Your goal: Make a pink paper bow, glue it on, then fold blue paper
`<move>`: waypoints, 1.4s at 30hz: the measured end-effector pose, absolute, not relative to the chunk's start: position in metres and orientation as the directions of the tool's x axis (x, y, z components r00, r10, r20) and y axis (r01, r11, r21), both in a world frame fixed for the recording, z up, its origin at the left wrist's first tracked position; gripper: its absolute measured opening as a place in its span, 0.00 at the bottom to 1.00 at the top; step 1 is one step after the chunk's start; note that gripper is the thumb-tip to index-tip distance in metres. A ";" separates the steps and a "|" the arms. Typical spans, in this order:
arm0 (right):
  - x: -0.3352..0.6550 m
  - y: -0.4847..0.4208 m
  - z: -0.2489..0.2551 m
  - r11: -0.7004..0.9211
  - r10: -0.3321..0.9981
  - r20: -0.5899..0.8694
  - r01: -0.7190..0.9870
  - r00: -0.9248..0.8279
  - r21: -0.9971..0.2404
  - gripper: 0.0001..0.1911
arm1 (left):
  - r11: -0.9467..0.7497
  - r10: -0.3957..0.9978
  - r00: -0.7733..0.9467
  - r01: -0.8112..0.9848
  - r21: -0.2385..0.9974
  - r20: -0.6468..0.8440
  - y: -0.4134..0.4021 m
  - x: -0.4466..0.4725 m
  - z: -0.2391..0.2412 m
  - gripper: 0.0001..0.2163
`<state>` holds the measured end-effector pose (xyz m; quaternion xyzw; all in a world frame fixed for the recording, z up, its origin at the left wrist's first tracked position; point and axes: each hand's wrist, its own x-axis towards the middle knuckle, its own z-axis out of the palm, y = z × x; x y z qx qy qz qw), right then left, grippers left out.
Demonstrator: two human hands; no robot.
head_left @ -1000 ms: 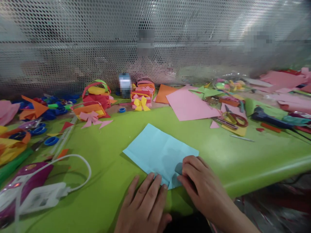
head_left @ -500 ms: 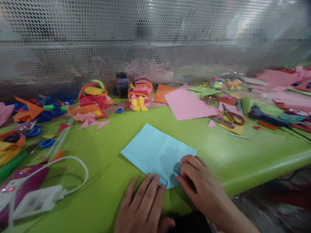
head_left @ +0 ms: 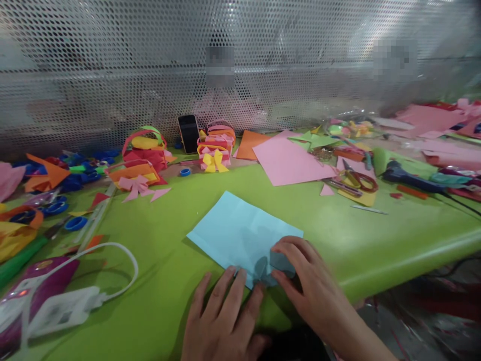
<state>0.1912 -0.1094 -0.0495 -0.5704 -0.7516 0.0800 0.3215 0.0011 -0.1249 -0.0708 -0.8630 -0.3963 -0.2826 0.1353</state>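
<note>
A light blue paper sheet [head_left: 236, 230] lies on the green table [head_left: 169, 215] in front of me. My left hand [head_left: 223, 316] rests flat beside its near corner, fingers stretched out and fingertips touching the paper's edge. My right hand [head_left: 306, 281] pinches the near right corner of the sheet between thumb and fingers and has it folded up and over.
Paper baskets with bows [head_left: 145, 160] and a phone [head_left: 188, 133] stand at the back. A pink sheet [head_left: 289, 160] and scissors [head_left: 356, 180] lie to the right, a glue gun [head_left: 406, 175] beyond. A purple iron with white cord [head_left: 41, 296] sits at left. A perforated metal screen [head_left: 150, 60] closes the far side.
My right hand has lifted the sheet's near corner and turned it over toward the left. My left hand has slid slightly nearer the fold.
</note>
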 end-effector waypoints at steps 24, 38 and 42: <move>0.203 -0.133 -0.064 0.314 0.830 0.516 0.943 -0.214 -0.114 0.15 | -0.682 0.596 0.651 0.719 -0.131 0.470 -0.129 -0.003 -0.049 0.19; 0.228 -0.108 -0.071 0.523 0.778 0.473 0.843 -0.413 -0.124 0.18 | -0.647 0.680 0.581 0.763 -0.009 0.448 -0.123 -0.029 -0.021 0.22; 0.239 -0.094 -0.071 0.538 0.784 0.445 0.831 -0.433 -0.141 0.17 | -0.631 0.683 0.564 0.775 -0.014 0.464 -0.123 -0.041 -0.027 0.21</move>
